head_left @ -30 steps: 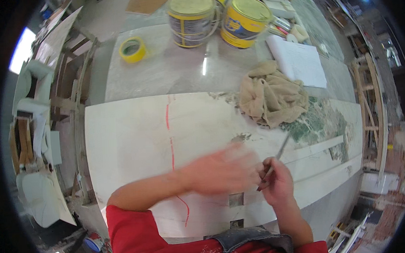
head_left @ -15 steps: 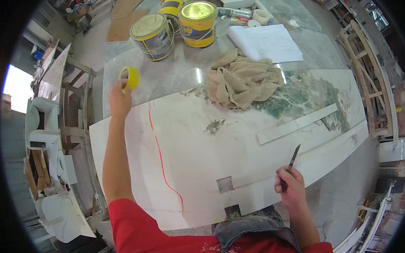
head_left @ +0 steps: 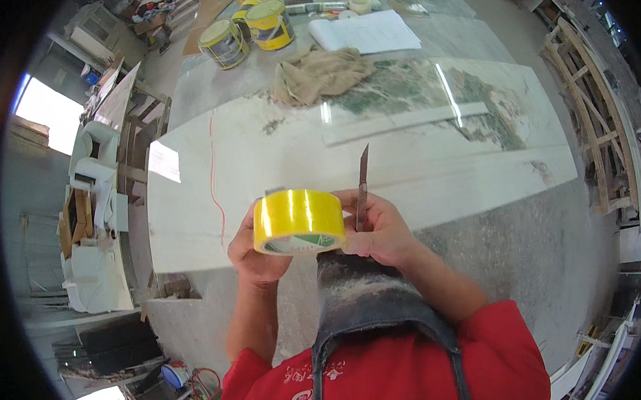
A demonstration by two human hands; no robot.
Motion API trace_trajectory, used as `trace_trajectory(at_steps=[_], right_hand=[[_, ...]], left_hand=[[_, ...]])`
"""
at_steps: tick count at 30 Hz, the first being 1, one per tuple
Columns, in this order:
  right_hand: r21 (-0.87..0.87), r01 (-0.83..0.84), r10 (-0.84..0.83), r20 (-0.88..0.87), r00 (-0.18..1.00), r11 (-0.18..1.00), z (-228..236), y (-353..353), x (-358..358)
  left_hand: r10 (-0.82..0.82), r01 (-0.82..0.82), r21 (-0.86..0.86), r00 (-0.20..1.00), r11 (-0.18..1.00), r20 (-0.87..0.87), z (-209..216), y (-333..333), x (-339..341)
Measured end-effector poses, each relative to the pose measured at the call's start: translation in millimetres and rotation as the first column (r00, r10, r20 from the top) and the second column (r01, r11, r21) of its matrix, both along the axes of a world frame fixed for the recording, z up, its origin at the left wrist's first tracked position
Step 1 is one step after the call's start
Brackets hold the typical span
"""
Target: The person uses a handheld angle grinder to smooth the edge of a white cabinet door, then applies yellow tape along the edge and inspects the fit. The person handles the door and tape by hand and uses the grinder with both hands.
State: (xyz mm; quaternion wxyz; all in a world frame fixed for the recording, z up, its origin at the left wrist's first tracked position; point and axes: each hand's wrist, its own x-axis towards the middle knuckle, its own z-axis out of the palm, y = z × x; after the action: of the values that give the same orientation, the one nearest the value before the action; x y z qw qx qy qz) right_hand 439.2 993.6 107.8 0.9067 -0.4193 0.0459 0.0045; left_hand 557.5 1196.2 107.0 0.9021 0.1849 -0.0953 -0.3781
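Observation:
Close in front of my chest, a roll of yellow packing tape [head_left: 297, 214] is held up between both hands. My left hand [head_left: 255, 249] is closed around its left side. At the roll's right edge, my right hand [head_left: 379, 229] grips a dark knife [head_left: 363, 173] with its blade pointing up, and its fingers touch or nearly touch the tape. Just what those fingers pinch of the tape cannot be made out. Beyond the hands lies a white marble-patterned slab [head_left: 276, 159] with green veining, and a curving red line [head_left: 213, 180] runs down its left part.
On the slab sit a crumpled beige cloth [head_left: 318, 75] and a narrow stone strip [head_left: 406, 123]. Papers [head_left: 367, 32], yellow paint cans [head_left: 270, 25] and another can [head_left: 223, 44] stand farther back. Wooden racks [head_left: 594, 116] line the right; a workbench [head_left: 119, 94] is at the left.
My left hand has brought the tape roll from the slab's far left edge to my chest. My right hand, still with the knife, has moved left to meet it. The view has shifted.

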Motion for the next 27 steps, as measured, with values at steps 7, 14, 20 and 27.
trace_trajectory(at_steps=[7, 14, 20, 27], right_hand=[[-0.287, 0.059, -0.040, 0.072, 0.997, 0.956, 8, -41, -98], [-0.565, 0.032, 0.003, 0.061, 0.998, 0.825, 21, -68, -124], [-0.343, -0.093, 0.028, -0.191, 0.981, 0.935, 36, -83, -116], [-0.418, -0.096, 0.068, -0.081, 0.994, 0.903, 21, -46, -88]], left_hand=[[-0.054, -0.041, 0.261, 0.936, 0.965, 0.347, 11, -23, -108], [-0.342, -0.262, 0.653, 0.682, 0.711, 0.646, 17, -34, -133], [0.082, -0.144, 0.291, 0.973, 0.946, 0.216, 4, -53, -134], [0.242, -0.252, 0.159, 0.967, 0.955, 0.079, -12, -48, -134]])
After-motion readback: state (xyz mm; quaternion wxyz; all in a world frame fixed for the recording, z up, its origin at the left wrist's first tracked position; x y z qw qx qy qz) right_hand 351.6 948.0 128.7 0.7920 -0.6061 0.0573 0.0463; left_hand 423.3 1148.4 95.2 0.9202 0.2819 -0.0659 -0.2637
